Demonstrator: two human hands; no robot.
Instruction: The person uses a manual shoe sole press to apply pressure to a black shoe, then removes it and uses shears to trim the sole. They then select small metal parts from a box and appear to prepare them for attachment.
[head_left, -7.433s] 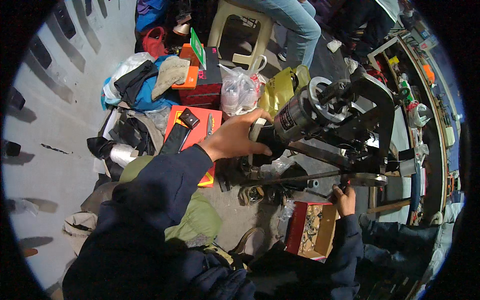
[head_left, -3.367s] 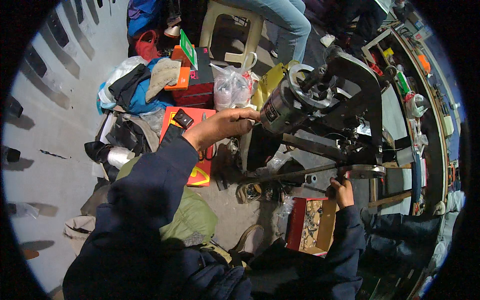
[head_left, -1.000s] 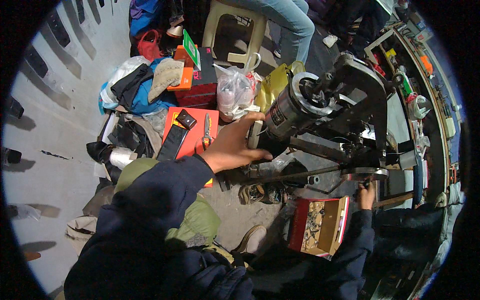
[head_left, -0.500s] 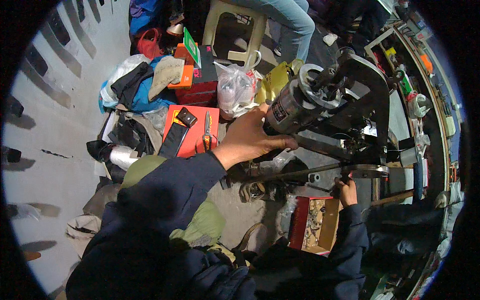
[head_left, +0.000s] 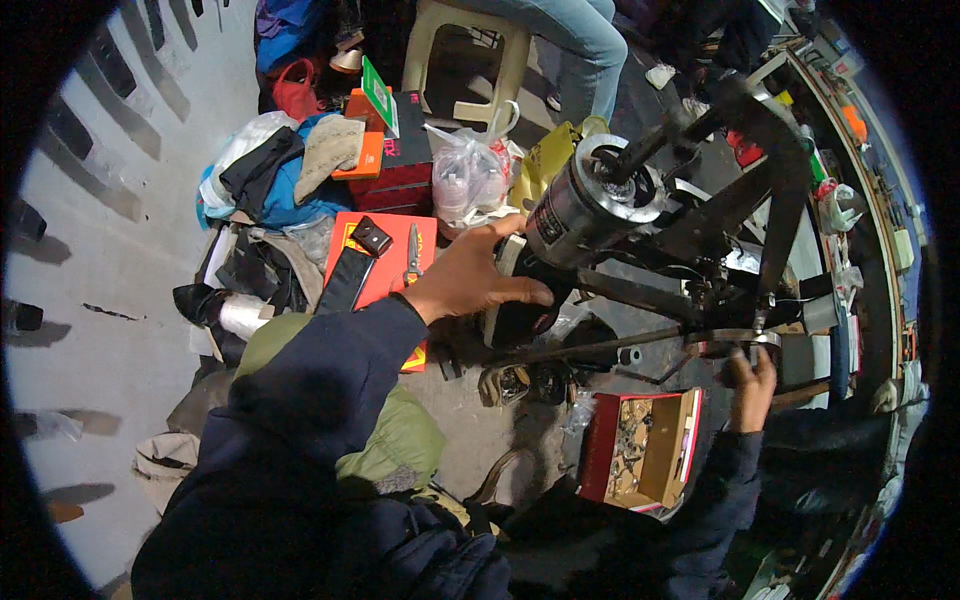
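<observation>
A dark metal hand-cranked sewing machine [head_left: 700,215] with a shiny cylinder [head_left: 575,215] at its head stands ahead on the right. My left hand [head_left: 470,275] is beside the cylinder, thumb and fingers gripping a black piece with a pale edge [head_left: 510,300]. That piece looks like a shoe; the hand and the cylinder hide part of it. At the machine's hand wheel [head_left: 735,340], my right hand [head_left: 752,385] has its fingers curled at the rim, slightly blurred.
An open red box [head_left: 598,450] of small metal parts sits below the wheel. Scissors [head_left: 414,250] and a black case [head_left: 371,236] lie on a red box at left. Beyond are a plastic bag [head_left: 468,180], a stool [head_left: 420,60] and a seated person's leg [head_left: 590,60].
My right hand has moved right along the wheel. My left hand has shifted slightly left and down, and the black piece with the pale edge now shows beneath it. The cylinder has tilted.
</observation>
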